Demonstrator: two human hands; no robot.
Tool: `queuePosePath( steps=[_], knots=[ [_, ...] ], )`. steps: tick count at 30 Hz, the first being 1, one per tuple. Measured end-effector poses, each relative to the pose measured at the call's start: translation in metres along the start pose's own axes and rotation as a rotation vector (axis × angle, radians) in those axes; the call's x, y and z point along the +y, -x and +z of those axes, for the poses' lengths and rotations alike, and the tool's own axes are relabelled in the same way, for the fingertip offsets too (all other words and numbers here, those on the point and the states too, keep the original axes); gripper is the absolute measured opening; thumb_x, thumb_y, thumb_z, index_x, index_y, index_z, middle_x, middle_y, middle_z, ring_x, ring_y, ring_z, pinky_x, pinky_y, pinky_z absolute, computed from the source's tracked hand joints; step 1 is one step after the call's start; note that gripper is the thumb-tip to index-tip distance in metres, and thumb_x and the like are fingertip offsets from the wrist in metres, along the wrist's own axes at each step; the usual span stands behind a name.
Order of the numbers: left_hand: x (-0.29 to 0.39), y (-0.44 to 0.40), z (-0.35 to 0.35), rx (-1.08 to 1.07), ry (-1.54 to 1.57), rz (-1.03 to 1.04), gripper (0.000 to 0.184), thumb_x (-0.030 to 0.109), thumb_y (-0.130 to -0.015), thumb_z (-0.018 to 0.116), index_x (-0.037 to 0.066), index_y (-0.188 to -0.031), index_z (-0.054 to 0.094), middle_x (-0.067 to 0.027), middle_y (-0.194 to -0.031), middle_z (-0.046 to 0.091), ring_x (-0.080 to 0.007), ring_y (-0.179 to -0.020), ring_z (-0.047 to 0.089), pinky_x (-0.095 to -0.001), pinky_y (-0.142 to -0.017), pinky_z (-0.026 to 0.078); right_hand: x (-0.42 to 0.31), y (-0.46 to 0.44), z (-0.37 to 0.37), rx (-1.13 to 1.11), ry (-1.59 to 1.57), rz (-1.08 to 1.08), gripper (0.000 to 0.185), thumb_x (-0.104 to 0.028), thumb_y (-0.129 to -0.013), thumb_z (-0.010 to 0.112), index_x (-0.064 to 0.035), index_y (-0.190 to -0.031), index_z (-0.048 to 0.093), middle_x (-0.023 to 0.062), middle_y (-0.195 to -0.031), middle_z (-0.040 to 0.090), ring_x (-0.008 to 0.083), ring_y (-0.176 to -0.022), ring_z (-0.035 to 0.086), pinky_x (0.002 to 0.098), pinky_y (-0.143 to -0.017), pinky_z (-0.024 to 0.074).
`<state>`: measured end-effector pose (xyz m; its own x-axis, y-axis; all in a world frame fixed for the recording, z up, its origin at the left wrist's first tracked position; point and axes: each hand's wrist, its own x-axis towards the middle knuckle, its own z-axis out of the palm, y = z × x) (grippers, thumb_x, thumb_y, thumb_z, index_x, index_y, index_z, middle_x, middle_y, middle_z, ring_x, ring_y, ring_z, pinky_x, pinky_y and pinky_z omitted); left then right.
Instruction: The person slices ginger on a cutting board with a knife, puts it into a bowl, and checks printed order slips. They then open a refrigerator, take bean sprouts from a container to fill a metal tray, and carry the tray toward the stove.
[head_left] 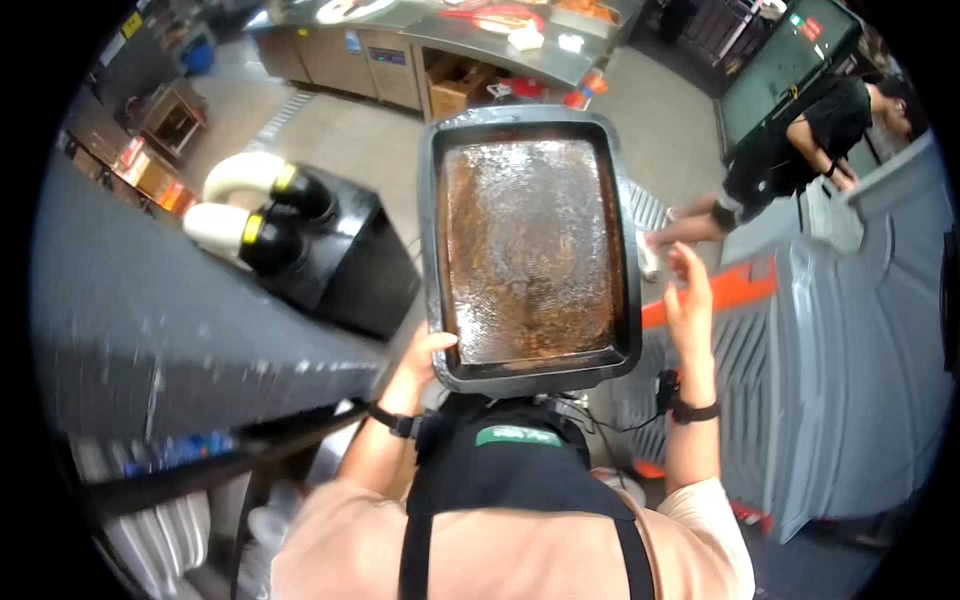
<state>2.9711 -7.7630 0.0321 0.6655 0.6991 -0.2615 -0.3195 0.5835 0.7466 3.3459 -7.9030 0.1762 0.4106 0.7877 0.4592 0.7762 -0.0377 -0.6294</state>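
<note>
A dark rectangular baking tray [530,250] with a raised rim fills the middle of the view. Its inner surface is shiny, wet-looking and stained brown. My left hand [425,352] grips the tray's lower left edge, with the thumb over the rim and the other fingers hidden behind it. To the right of the tray, my right hand [689,300] is raised apart from it, fingers spread and slightly bent, holding nothing.
Steel counters [385,70] with food and boxes stand ahead. A black box with white hoses [335,250] is at the left, beside a dark ledge [200,340]. Grey ribbed plastic [850,370] lies right. Another person [790,160] bends at the upper right.
</note>
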Motion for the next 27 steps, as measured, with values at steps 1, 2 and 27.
queuePosePath(
  steps=[1, 2, 27],
  knots=[
    [-0.004, 0.004, 0.012, -0.029, 0.082, -0.044, 0.053, 0.013, -0.077, 0.063, -0.006, -0.125, 0.052, -0.0150, -0.111, 0.065, -0.0252, -0.095, 0.066, -0.0358, -0.088, 0.054, 0.003, 0.004, -0.010, -0.058, -0.040, 0.093, 0.054, 0.008, -0.077, 0.052, -0.0009, -0.131, 0.050, 0.0159, -0.115, 0.060, 0.0250, -0.104, 0.060, 0.0341, -0.093, 0.0470],
    [-0.003, -0.005, 0.023, -0.065, 0.167, -0.073, 0.053, 0.010, -0.077, 0.062, -0.005, -0.127, 0.050, -0.0146, -0.112, 0.064, -0.0255, -0.099, 0.065, -0.0368, -0.089, 0.054, 0.011, 0.006, -0.024, -0.088, -0.032, 0.139, 0.053, 0.007, -0.078, 0.051, -0.0017, -0.131, 0.050, 0.0153, -0.113, 0.061, 0.0241, -0.102, 0.061, 0.0341, -0.092, 0.0474],
    [0.263, -0.474, -0.231, 0.961, 0.864, 0.539, 0.029, 0.004, -0.077, 0.058, -0.001, -0.106, 0.058, -0.0076, -0.101, 0.064, -0.0208, -0.091, 0.062, -0.0321, -0.073, 0.050, -0.039, -0.587, 0.542, -0.851, -0.414, -0.318, 0.042, 0.007, -0.085, 0.054, -0.0016, -0.126, 0.054, 0.0145, -0.099, 0.065, 0.0211, -0.088, 0.065, 0.0299, -0.080, 0.0519]
  ],
)
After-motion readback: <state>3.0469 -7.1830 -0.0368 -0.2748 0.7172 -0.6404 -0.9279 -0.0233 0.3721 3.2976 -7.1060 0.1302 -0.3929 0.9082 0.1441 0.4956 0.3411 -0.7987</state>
